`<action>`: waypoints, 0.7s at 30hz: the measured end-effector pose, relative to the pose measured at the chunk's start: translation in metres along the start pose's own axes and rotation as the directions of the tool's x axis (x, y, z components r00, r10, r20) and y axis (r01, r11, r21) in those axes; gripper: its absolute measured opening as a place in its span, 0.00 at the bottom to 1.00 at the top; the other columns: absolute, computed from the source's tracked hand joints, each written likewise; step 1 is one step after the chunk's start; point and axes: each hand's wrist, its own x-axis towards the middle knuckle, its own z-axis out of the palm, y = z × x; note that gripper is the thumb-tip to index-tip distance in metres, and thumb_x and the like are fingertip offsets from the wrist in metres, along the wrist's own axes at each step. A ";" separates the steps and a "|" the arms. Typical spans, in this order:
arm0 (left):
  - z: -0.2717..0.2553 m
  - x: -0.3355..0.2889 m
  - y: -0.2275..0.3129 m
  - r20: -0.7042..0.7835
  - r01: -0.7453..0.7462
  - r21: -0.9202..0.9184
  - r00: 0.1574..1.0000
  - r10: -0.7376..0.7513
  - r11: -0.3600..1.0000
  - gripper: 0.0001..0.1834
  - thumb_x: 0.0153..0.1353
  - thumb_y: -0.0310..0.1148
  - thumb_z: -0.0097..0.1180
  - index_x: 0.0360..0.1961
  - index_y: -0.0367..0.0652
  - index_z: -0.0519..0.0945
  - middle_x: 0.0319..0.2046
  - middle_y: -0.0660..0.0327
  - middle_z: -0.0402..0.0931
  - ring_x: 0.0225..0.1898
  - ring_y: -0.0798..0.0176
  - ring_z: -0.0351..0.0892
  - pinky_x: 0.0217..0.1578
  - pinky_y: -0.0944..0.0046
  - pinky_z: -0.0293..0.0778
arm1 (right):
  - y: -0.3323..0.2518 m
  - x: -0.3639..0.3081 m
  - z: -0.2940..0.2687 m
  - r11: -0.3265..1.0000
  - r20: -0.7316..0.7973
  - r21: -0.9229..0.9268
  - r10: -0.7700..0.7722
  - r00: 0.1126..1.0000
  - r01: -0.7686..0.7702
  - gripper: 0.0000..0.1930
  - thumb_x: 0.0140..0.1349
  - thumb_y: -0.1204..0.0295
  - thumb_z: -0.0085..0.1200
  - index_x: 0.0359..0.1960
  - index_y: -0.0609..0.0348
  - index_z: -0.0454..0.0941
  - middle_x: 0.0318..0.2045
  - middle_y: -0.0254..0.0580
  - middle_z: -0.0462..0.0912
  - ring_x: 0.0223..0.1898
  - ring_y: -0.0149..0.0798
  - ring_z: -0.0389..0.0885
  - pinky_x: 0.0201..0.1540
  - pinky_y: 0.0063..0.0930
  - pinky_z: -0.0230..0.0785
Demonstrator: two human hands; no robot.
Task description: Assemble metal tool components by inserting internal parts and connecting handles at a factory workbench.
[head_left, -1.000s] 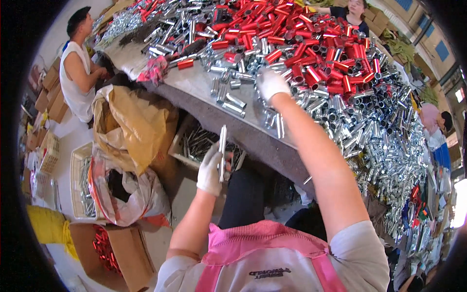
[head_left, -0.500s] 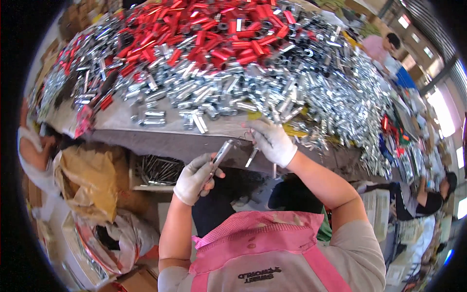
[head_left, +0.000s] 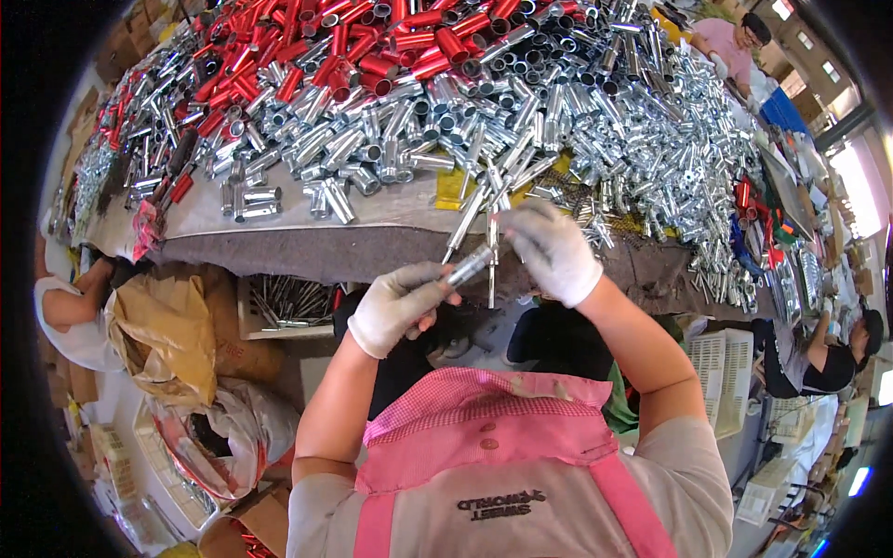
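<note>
My left hand (head_left: 398, 307), in a pale work glove, is closed around a short silver metal tube (head_left: 471, 266). The tube tilts up toward the right, its far end standing out past my fingertips. Just right of that end is my gloved right hand (head_left: 551, 251), its fingers bent and smeared by motion; whether they grip anything cannot be made out. Several thin silver rods (head_left: 474, 214) lie on the table edge beside my right fingertips, some sticking out over it toward me.
A large heap of silver tubes (head_left: 400, 126) and red tubes (head_left: 372, 60) covers the table. Below its cloth-covered edge (head_left: 307, 253) stands a crate of rods (head_left: 288, 302), with a brown sack (head_left: 167, 339) to its left. Co-workers are at the far right (head_left: 726, 46), right and left.
My left hand has moved slightly right and up, and the tube now tilts flatter. My right hand has shifted a little right, its fingers close to the tube. The view has shifted a little.
</note>
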 end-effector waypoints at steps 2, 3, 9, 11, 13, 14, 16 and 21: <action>0.009 0.005 -0.002 0.010 -0.044 0.075 0.999 0.043 0.996 0.22 0.63 0.33 0.53 0.56 0.36 0.68 0.31 0.61 0.79 0.17 0.77 0.66 0.15 0.77 0.60 | 0.001 -0.014 0.017 0.999 0.169 0.029 -0.049 0.984 0.045 0.14 0.62 0.71 0.43 0.48 0.56 0.75 0.38 0.51 0.77 0.39 0.56 0.77 0.42 0.40 0.71; 0.015 0.005 -0.005 0.021 -0.127 0.096 0.992 0.126 0.987 0.23 0.63 0.32 0.53 0.57 0.36 0.66 0.30 0.60 0.79 0.16 0.77 0.65 0.15 0.76 0.61 | -0.004 -0.020 0.025 0.986 0.158 0.145 -0.107 0.982 0.084 0.13 0.64 0.70 0.41 0.47 0.58 0.74 0.38 0.51 0.77 0.37 0.56 0.77 0.41 0.40 0.71; 0.027 0.007 -0.019 -0.149 -0.079 -0.067 0.987 0.068 0.995 0.21 0.63 0.28 0.48 0.56 0.34 0.61 0.34 0.57 0.76 0.19 0.76 0.65 0.16 0.76 0.62 | 0.078 0.073 -0.043 0.922 -0.341 -0.101 0.320 0.884 -0.373 0.15 0.62 0.63 0.48 0.44 0.59 0.77 0.39 0.55 0.80 0.41 0.51 0.80 0.47 0.39 0.70; 0.030 0.005 -0.025 -0.181 -0.162 -0.068 0.972 0.148 0.984 0.26 0.62 0.24 0.45 0.60 0.35 0.55 0.40 0.55 0.72 0.24 0.74 0.67 0.19 0.76 0.65 | 0.149 0.123 -0.084 0.854 -0.625 -0.364 0.072 0.777 -0.372 0.21 0.62 0.57 0.46 0.52 0.55 0.72 0.46 0.54 0.76 0.52 0.52 0.72 0.53 0.43 0.64; 0.035 0.003 -0.028 -0.192 -0.212 -0.113 0.963 0.188 0.971 0.27 0.61 0.22 0.44 0.61 0.34 0.54 0.41 0.55 0.71 0.26 0.72 0.68 0.21 0.75 0.66 | 0.189 0.161 -0.109 0.663 -0.692 -0.386 0.251 0.677 -0.641 0.27 0.58 0.52 0.50 0.56 0.53 0.67 0.50 0.57 0.72 0.54 0.56 0.69 0.55 0.44 0.63; 0.037 0.003 -0.028 -0.186 -0.202 -0.159 0.968 0.171 0.966 0.28 0.60 0.21 0.44 0.62 0.35 0.53 0.41 0.54 0.71 0.26 0.71 0.68 0.22 0.74 0.66 | 0.196 0.172 -0.117 0.619 -0.640 -0.374 0.367 0.675 -0.691 0.29 0.57 0.51 0.51 0.55 0.55 0.67 0.50 0.59 0.71 0.53 0.56 0.70 0.55 0.44 0.65; 0.038 0.000 -0.028 -0.157 -0.148 -0.245 0.981 0.111 0.958 0.29 0.59 0.20 0.44 0.62 0.35 0.53 0.41 0.54 0.71 0.26 0.71 0.68 0.21 0.74 0.65 | 0.213 0.188 -0.119 0.552 -0.601 -0.427 0.419 0.681 -0.717 0.30 0.54 0.54 0.53 0.54 0.61 0.66 0.52 0.62 0.70 0.52 0.57 0.72 0.53 0.45 0.67; 0.035 -0.002 -0.031 -0.191 -0.154 -0.292 0.976 0.100 0.944 0.14 0.68 0.34 0.41 0.50 0.38 0.64 0.31 0.56 0.73 0.17 0.73 0.65 0.13 0.75 0.57 | 0.255 0.185 -0.155 0.564 -0.368 0.660 0.818 0.442 -0.496 0.12 0.56 0.68 0.53 0.33 0.67 0.73 0.35 0.49 0.75 0.35 0.44 0.76 0.37 0.34 0.75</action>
